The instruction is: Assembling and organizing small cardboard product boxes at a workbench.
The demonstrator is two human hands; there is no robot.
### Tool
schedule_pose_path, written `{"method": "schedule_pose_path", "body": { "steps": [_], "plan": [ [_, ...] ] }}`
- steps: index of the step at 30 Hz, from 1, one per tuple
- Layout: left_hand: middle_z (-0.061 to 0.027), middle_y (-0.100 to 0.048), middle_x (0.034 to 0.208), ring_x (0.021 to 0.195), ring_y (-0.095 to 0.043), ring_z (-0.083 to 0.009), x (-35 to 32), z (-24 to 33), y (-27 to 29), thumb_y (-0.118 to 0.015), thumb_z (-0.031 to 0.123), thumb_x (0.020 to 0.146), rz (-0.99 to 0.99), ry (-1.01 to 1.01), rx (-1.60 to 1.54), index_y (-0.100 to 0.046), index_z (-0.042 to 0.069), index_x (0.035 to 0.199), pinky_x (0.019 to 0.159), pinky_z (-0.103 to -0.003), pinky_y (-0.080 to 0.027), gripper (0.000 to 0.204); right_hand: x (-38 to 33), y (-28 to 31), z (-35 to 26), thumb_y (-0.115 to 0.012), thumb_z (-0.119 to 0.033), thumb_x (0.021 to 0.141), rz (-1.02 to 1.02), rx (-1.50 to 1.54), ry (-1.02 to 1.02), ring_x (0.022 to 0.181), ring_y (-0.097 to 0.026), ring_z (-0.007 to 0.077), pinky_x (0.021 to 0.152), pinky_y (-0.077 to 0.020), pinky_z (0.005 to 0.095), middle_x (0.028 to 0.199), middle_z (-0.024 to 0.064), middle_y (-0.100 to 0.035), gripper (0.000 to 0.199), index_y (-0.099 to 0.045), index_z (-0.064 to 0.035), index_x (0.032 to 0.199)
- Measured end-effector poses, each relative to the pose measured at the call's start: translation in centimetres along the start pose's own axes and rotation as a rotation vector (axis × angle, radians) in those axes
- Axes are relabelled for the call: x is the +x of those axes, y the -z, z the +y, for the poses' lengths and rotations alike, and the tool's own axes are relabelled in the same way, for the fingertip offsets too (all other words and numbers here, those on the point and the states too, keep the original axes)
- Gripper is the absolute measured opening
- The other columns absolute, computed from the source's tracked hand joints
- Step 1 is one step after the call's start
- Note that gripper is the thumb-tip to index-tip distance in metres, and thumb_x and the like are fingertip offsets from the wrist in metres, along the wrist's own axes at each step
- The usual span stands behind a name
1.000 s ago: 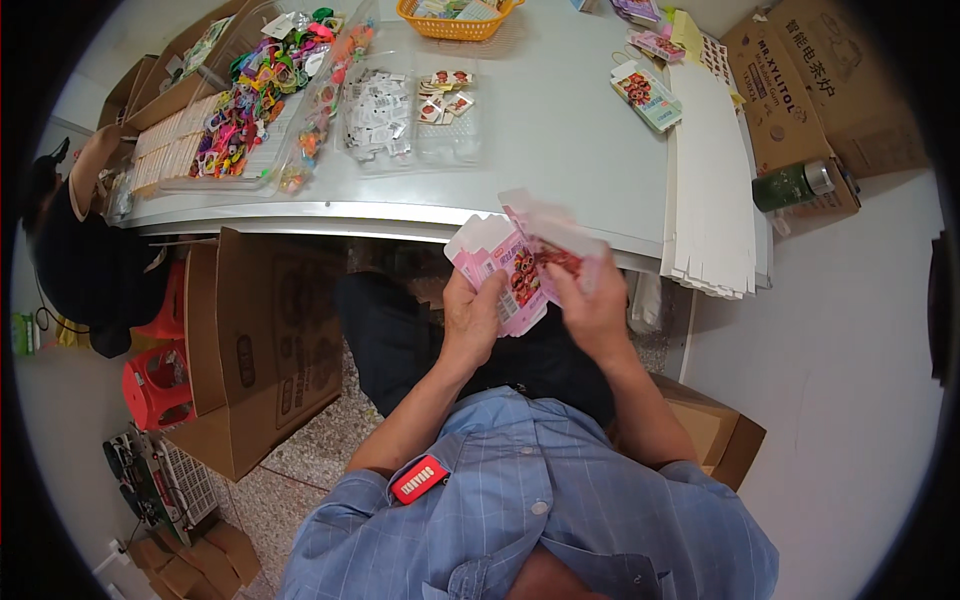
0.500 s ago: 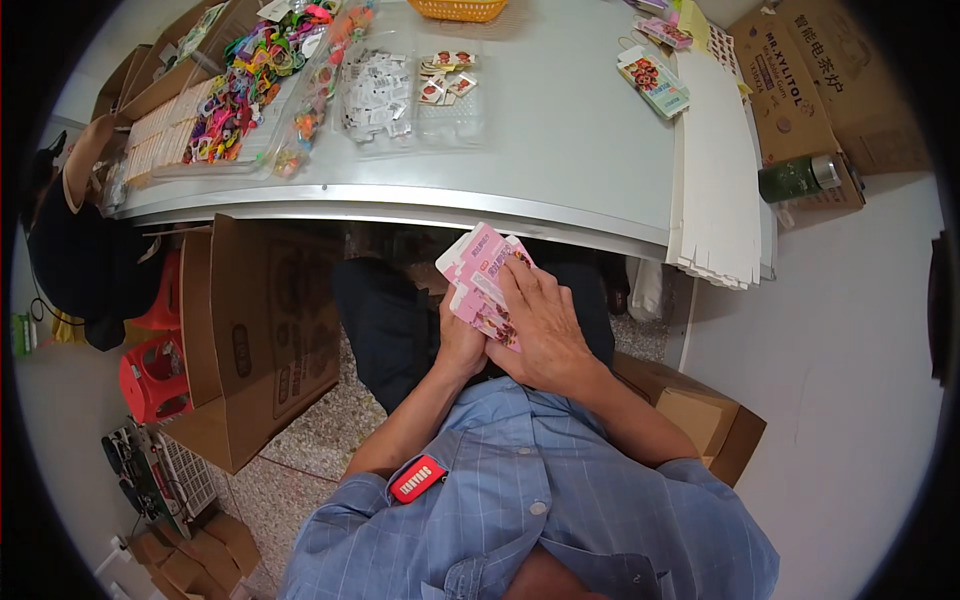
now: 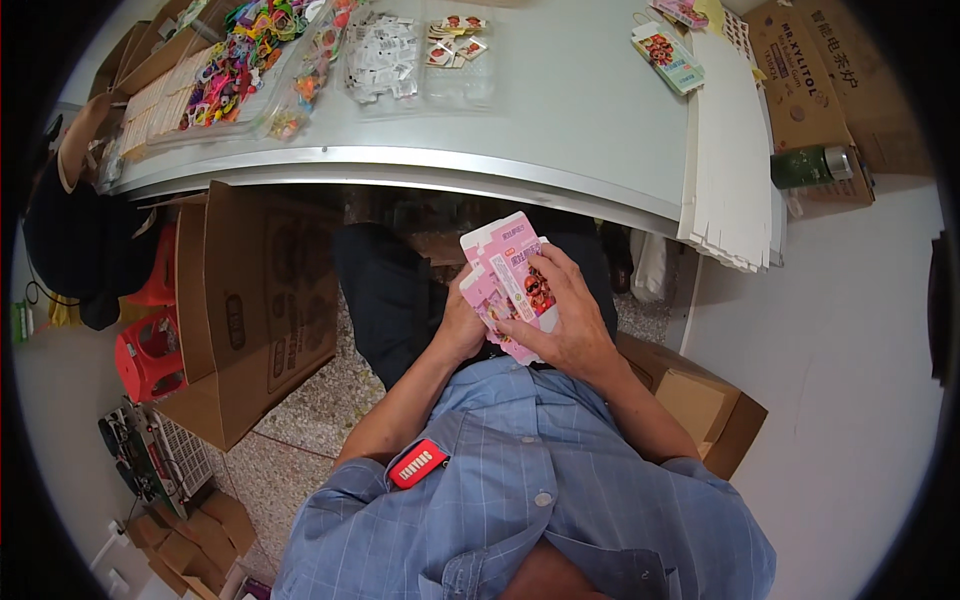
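A pink printed paper carton point(image 3: 512, 262), flat with white edge flaps, is held over my lap, just off the table's front edge. It looks like more than one layer, though I cannot tell how many. My left hand point(image 3: 464, 322) grips its left side from below, with most of the fingers hidden behind it. On the right side my right hand point(image 3: 577, 325) holds it, thumb across the lower front and fingers along the right edge. A picture of red and brown figures shows beside those fingers.
Across the table point(image 3: 560, 130) stand clear trays of colourful plastic pieces point(image 3: 262, 45), white packets point(image 3: 383, 62) and small printed cards point(image 3: 455, 48). White card strips point(image 3: 725, 150) lie at right. An open cardboard box point(image 3: 240, 320) stands at left, near a person in dark clothes point(image 3: 75, 250).
My right hand has slid to the carton's right edge and its thumb now lies across the front, uncovering more of the print. The carton sits slightly right in view. The head view has shifted a little.
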State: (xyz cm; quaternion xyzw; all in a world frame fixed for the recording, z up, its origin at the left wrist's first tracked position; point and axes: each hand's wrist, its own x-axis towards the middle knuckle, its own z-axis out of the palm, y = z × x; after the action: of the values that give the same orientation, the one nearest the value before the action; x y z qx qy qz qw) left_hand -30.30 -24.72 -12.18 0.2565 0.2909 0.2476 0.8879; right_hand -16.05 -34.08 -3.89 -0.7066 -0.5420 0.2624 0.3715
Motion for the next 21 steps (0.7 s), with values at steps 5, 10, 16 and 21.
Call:
{"method": "schedule_pose_path", "body": {
  "steps": [5,10,16,21],
  "plan": [
    [-0.0123,-0.066,0.119,0.104,-0.067,-0.0198,-0.1,0.0,-1.1,-0.053,0.013,0.101,0.087,0.027,0.071,-0.055,0.001,0.128,0.09,-0.035,-0.056,0.03,-1.1,-0.2,0.4,-0.089,-0.033,0.071,-0.064,0.033,0.023,0.133,-0.045,0.0389,0.11,-0.0388,0.0433,0.147,0.0255,-0.039,0.09,-0.043,0.0011,0.14],
    [-0.0101,-0.069,0.109,0.095,-0.067,-0.0151,0.0,-0.4,-1.6,-0.059,0.003,0.094,0.147,-0.108,0.312,-0.061,-0.002,0.119,0.085,-0.032,-0.056,0.025,-1.6,-1.3,0.6,-0.087,-0.025,0.072,-0.05,0.043,0.014,0.137,-0.043,0.0357,0.113,-0.0346,0.041,0.149,0.0243,-0.036,0.094,-0.035,0.0007,0.145],
    [-0.0096,-0.069,0.108,0.093,-0.066,-0.0137,-0.4,0.2,-1.6,-0.064,0.011,0.095,0.185,-0.081,0.394,-0.061,-0.002,0.117,0.081,-0.03,-0.055,0.025,-2.3,-2.0,2.2,-0.072,-0.01,0.082,0.037,0.812,-0.279,0.127,-0.05,0.0201,0.108,-0.0391,0.0346,0.138,0.0145,-0.048,0.077,-0.032,0.0012,0.146],
    [-0.0092,-0.069,0.108,0.092,-0.065,-0.0126,-0.5,0.2,-1.4,-0.065,0.015,0.096,0.16,-0.044,0.198,-0.059,-0.004,0.119,0.081,-0.029,-0.054,0.03,-2.4,-1.0,4.6,-0.061,-0.012,0.087,0.162,0.998,-0.289,0.116,-0.056,0.0198,0.102,-0.0444,0.0339,0.132,0.0156,-0.052,0.067,-0.032,0.0009,0.145]
  ]
}}
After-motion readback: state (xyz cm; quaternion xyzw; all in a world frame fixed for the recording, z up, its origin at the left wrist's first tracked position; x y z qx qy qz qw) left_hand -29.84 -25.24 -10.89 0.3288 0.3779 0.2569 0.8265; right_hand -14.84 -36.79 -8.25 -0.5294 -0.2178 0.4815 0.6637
